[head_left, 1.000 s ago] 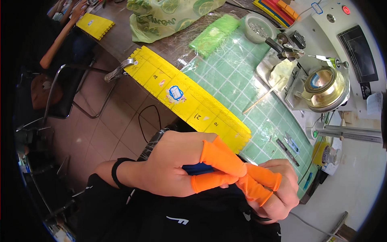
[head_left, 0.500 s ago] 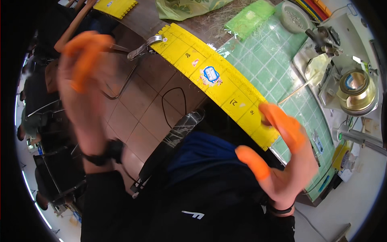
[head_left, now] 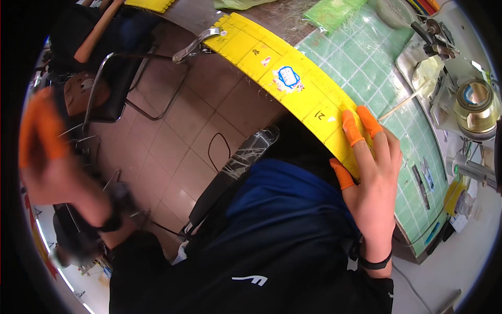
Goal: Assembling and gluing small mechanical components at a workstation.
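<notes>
My right hand (head_left: 374, 167), with orange finger cots on the thumb and two fingers, rests at the near right end of a long yellow board (head_left: 308, 102). Its fingers stretch out over the board's surface, and the thumb touches the edge on my side. The board is notched at its far end and carries pencil marks and a blue-and-white label (head_left: 288, 77). Far to the left, my left hand (head_left: 44, 152) is held away from the board. Motion smears its orange-capped fingers, so whether it holds anything is hidden.
A metal clamp (head_left: 196, 44) sits at the board's far end. The green gridded mat (head_left: 366, 68) bears a green packet (head_left: 332, 13), a wooden stick (head_left: 402, 104) and a dark slim tool (head_left: 421, 187). A brass-coloured machine (head_left: 473, 110) stands right. A chair (head_left: 110, 99) and a person's arm (head_left: 99, 31) are left.
My left hand has swung further left and down. My right hand, raised with fingers curled before, now lies on the board with fingers extended. The view has shifted slightly.
</notes>
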Demonstrator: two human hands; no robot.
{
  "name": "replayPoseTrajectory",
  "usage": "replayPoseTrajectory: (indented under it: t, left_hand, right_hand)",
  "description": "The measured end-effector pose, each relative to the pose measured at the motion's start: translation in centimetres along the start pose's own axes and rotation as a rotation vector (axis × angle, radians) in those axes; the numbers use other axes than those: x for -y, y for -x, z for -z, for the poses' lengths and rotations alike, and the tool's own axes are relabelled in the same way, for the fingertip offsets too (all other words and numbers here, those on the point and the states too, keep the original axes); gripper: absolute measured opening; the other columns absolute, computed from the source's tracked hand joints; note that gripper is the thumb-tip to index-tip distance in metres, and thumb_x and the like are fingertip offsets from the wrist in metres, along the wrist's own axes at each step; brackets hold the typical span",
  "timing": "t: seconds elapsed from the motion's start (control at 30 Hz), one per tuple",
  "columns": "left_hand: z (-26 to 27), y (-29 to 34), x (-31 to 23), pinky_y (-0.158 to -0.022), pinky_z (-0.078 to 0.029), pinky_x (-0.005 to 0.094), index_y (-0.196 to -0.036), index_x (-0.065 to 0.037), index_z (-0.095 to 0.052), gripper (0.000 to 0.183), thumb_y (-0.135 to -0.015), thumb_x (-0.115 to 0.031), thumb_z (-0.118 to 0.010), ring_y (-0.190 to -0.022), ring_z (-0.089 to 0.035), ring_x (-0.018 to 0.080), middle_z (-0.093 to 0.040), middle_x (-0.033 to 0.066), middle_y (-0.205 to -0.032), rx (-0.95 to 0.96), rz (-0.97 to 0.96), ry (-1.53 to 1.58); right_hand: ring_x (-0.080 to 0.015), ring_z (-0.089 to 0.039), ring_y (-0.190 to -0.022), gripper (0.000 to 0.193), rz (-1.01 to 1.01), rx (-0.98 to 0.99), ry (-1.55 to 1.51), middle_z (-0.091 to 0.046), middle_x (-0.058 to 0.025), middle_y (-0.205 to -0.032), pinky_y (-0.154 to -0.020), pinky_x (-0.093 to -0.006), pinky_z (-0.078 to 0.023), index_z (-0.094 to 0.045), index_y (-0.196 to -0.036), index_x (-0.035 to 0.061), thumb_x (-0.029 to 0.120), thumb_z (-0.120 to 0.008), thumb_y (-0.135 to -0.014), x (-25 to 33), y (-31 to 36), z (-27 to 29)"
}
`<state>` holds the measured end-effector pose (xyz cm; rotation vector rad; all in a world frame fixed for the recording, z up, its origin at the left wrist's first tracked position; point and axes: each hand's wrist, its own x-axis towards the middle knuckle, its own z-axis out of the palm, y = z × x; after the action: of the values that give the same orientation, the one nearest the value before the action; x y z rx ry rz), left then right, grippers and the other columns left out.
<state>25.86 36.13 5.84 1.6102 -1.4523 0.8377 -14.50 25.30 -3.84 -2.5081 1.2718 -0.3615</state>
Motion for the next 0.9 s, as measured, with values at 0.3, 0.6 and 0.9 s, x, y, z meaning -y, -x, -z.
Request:
replayPoseTrajectory:
  t: [0.3,0.6,0.9]
  left_hand:
    - [-12.9,10.5,-13.6,-0.052,-0.047,0.0261,-0.100,0.000,-0.075,0.028,-0.074,0.010,-0.079,-0.063,-0.063,0.0160,-0.068,0.0089,-0.090,0.609,0.056,0.619]
    - [-13.2,10.9,-14.9,-0.052,-0.041,0.0191,-0.105,-0.003,-0.074,0.032,-0.076,0.010,-0.081,-0.052,-0.055,0.0061,-0.073,0.0040,-0.089,0.594,0.358,0.631]
    - [-13.1,10.3,-15.1,-0.057,-0.039,0.0176,-0.100,-0.002,-0.074,0.027,-0.077,0.010,-0.081,-0.059,-0.056,0.0042,-0.074,0.0042,-0.089,0.650,0.320,0.622]
  right_hand:
    - [-0.0352,-0.053,-0.113,0.076,0.007,-0.029,-0.090,-0.057,-0.0150,-0.143,-0.104,-0.0440,-0.044,-0.065,-0.138,0.0111,0.002,-0.085,-0.065,-1.4,0.0,-0.8]
    - [-0.0340,-0.053,-0.111,0.069,-0.001,-0.057,-0.112,-0.060,-0.0151,-0.141,-0.102,-0.0420,-0.046,-0.069,-0.132,0.0099,0.001,-0.083,-0.065,-1.7,-0.2,-0.7]
    - [-0.0373,-0.053,-0.114,0.071,0.009,-0.033,-0.129,-0.058,-0.0166,-0.142,-0.103,-0.0452,-0.045,-0.067,-0.134,0.0090,0.004,-0.085,-0.065,-2.0,-0.1,-0.6]
